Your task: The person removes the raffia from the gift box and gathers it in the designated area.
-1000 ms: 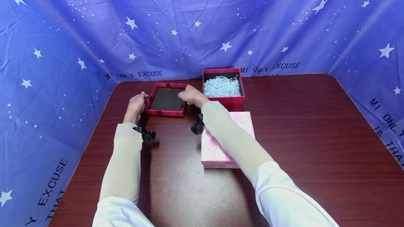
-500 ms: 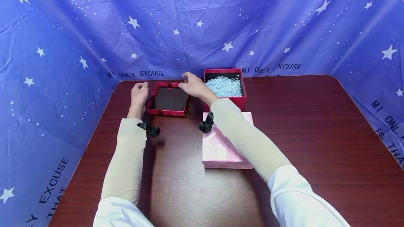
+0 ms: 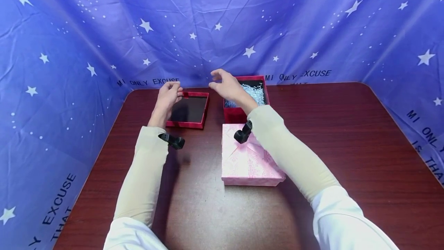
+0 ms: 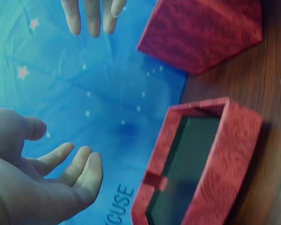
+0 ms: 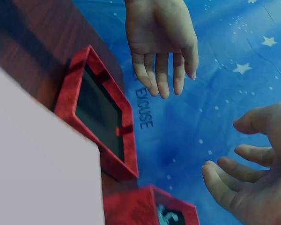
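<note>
My left hand (image 3: 167, 98) hovers above the left side of a red lid (image 3: 188, 124), which lies with its black inside facing up on the table. Its fingers are loosely bent and hold nothing, as the left wrist view shows. Over the left part of a red box (image 3: 236, 115) is my right hand (image 3: 229, 87), fingers spread and relaxed, with nothing in them. Pale blue paper shreds (image 3: 256, 93) fill the box, partly hidden behind the right hand. Both hands appear apart from the lid and the box.
A pink gift box (image 3: 243, 165) sits in front of the red box, partly under the right forearm. The brown table (image 3: 347, 146) extends to the right. A blue curtain (image 3: 222, 49) with white stars hangs behind and at both sides.
Both hands have left the red lid's sides, risen and moved right. The right hand has come over the red box, the left over the lid. Lid and boxes stay in place.
</note>
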Demonstrator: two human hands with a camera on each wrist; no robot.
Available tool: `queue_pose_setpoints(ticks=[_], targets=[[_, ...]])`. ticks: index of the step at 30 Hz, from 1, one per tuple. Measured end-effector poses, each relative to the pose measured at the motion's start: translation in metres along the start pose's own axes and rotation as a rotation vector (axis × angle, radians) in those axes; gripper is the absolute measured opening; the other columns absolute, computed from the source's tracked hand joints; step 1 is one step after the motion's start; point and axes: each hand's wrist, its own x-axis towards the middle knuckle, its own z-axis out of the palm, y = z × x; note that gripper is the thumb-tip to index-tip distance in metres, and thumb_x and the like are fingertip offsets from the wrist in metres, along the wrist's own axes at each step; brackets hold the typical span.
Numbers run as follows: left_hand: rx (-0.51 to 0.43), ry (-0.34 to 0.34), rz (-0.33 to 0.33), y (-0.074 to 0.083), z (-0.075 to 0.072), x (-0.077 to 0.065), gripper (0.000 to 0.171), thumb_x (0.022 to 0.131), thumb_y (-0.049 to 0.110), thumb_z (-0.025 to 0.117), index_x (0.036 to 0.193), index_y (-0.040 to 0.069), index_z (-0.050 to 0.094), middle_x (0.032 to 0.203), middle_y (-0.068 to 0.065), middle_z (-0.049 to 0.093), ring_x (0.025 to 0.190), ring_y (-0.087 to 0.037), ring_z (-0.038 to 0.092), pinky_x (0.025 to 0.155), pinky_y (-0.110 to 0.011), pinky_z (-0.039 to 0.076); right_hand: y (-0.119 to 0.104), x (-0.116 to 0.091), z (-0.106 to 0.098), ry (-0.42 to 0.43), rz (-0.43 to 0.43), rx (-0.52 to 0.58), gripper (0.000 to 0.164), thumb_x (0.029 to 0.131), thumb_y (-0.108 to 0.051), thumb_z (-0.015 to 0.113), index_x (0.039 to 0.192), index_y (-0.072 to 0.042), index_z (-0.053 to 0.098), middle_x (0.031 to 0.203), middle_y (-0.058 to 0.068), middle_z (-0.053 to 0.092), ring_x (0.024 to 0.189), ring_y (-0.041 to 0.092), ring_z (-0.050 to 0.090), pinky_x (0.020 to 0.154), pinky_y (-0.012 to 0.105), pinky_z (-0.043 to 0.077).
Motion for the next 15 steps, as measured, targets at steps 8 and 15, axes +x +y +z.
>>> queue_pose_setpoints(ticks=[8,15], targets=[[0.009,-0.145,0.034,0.010,0.027,-0.008,0.040,0.102,0.020,0.044,0.136,-0.001,0.042,0.132,-0.024,0.051,0.111,-0.025,0.056,0.105,-0.038,0.045,0.014,-0.009,-0.030,-0.038,0.042,-0.006,0.052,0.095,-0.030,0.059,0.142,-0.017,0.041,0.142,0.006,0.047,0.127,0.021,0.048,0.103,0.039,0.043],[0.048,-0.220,0.053,0.010,0.048,-0.012,0.040,0.102,0.019,0.045,0.135,-0.002,0.043,0.130,-0.025,0.052,0.114,-0.030,0.056,0.104,-0.039,0.046,0.033,-0.012,-0.045,-0.026,0.048,-0.016,0.055,0.094,-0.030,0.060,0.143,-0.016,0.040,0.142,0.006,0.047,0.125,0.022,0.049,0.101,0.040,0.044]])
